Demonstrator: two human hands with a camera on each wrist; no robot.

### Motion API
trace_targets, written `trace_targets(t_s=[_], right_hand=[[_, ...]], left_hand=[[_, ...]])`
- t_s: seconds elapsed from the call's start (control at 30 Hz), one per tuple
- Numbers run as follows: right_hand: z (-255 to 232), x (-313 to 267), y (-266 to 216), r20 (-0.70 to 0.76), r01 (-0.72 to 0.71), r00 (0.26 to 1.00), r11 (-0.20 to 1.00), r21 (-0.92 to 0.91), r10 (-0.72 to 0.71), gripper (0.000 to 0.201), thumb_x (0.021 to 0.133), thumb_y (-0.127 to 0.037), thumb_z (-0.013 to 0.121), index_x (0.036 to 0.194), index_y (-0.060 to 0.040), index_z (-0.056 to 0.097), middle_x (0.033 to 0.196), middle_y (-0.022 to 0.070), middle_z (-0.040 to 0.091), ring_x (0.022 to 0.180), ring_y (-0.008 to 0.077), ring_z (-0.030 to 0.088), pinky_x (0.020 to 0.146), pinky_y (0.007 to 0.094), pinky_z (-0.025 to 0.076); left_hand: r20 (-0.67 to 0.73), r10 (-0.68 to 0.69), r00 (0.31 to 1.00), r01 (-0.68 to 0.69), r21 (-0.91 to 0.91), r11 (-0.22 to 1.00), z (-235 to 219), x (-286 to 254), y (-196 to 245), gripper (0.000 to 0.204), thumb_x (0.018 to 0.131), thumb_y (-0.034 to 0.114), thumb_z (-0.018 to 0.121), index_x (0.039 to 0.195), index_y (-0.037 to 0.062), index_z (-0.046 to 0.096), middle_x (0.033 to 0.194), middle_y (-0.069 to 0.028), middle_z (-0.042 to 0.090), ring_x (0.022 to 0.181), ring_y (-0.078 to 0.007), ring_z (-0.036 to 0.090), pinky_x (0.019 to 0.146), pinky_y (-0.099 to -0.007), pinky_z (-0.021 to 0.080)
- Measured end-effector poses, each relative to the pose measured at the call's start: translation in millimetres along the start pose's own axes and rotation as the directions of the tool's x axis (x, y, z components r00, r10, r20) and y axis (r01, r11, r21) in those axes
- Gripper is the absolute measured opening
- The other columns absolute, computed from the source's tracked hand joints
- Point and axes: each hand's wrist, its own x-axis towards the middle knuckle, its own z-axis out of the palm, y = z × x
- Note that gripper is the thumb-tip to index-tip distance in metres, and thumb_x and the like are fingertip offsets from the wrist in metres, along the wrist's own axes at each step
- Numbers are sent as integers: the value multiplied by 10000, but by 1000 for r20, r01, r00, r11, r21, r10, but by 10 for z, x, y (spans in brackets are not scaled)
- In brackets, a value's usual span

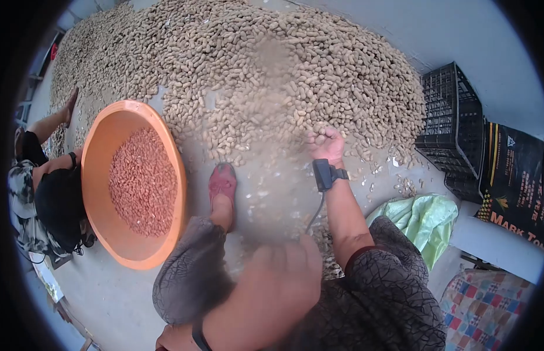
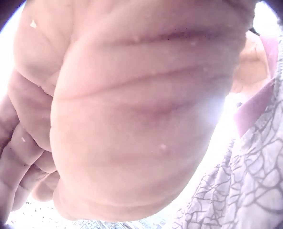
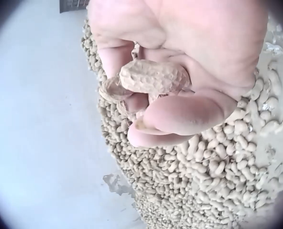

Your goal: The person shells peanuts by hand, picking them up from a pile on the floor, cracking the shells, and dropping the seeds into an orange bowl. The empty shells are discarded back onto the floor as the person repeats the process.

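My right hand (image 1: 327,145) is palm up at the near edge of the unshelled peanut heap (image 1: 237,64). Its fingers curl around several peanuts in their shells (image 3: 153,78), lying in the cupped palm in the right wrist view. Blurred, my left hand (image 1: 280,281) hangs over my lap. The left wrist view shows that palm (image 2: 136,119) very close, its fingers (image 2: 29,143) loosely bent; no object shows among them, though the thumb base hides part of the fingertips. Shell pieces (image 1: 331,257) lie on the floor between my legs.
A large orange basin (image 1: 93,187) with reddish shelled peanuts (image 1: 143,181) stands at left, another person (image 1: 61,199) beyond it. On the right are black crates (image 1: 450,117), a pale green sack (image 1: 424,219) and a dark printed bag (image 1: 517,181). My shod foot (image 1: 223,187) is near the basin.
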Motion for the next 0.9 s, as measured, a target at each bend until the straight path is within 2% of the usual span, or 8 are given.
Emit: trace_targets(t_s=[0.2,0.3,0.37,0.4,0.5,0.63,0.7,0.9], right_hand=[[685,-530,-72,231,-155,963,987,36,142,101,644,-94,523,701,-13,501,702,77,493,718,237,475,572,292,416],[1008,-817,-105,530,-257,824,966,31,202,117,693,-108,538,745,-4,531,779,133,563,668,253,526,526,309,427],[1274,-1091,-109,612,-136,773,986,-94,165,107,700,-91,526,743,6,539,773,157,567,635,253,533,526,306,433],[1370,-1206,-141,625,-127,765,987,-96,159,107,700,-91,526,743,6,539,773,157,567,635,253,533,526,306,433],[1648,-1600,-229,680,-103,683,957,-272,267,119,711,-80,516,768,18,549,754,153,573,627,254,553,506,282,434],[1901,-2088,-271,718,-10,659,957,-291,225,128,721,-76,509,793,19,556,738,136,579,612,232,574,453,256,425],[1901,-2179,-322,715,32,664,947,-318,218,126,727,-72,506,799,18,556,746,133,584,599,221,575,434,244,419],[1881,-2403,-425,710,105,653,897,-429,264,111,781,-92,503,799,2,560,755,122,591,575,181,571,412,209,394]], left_hand=[[-87,-116,989,100,-179,979,-56,-38,-41,138,710,62,567,821,23,495,719,-113,527,643,-265,569,570,-358,431],[-316,-260,912,187,-241,952,-180,49,-177,169,764,44,556,921,-12,527,740,-154,570,680,-306,591,611,-369,460],[-516,-493,700,161,-559,813,-199,101,-242,250,826,76,556,1050,-34,550,796,-156,622,728,-272,625,654,-335,486],[-531,-486,695,155,-549,821,-235,119,-258,250,826,76,556,1050,-34,550,796,-156,622,728,-272,625,654,-335,486],[-299,-751,589,60,-910,410,-327,181,-227,310,857,107,572,1133,-33,572,880,-104,652,777,-129,611,691,-271,487],[-369,-705,606,-164,-925,343,-206,255,-284,278,853,155,597,1046,-46,601,852,-120,676,742,-140,635,659,-272,490],[-345,-674,653,-364,-924,120,-240,228,-232,246,855,135,604,1022,-45,627,824,-70,665,769,-107,607,696,-246,479],[-269,-628,730,-410,-908,-88,-140,307,-182,198,876,105,578,1019,-27,611,883,-52,635,803,-102,586,764,-242,464]])
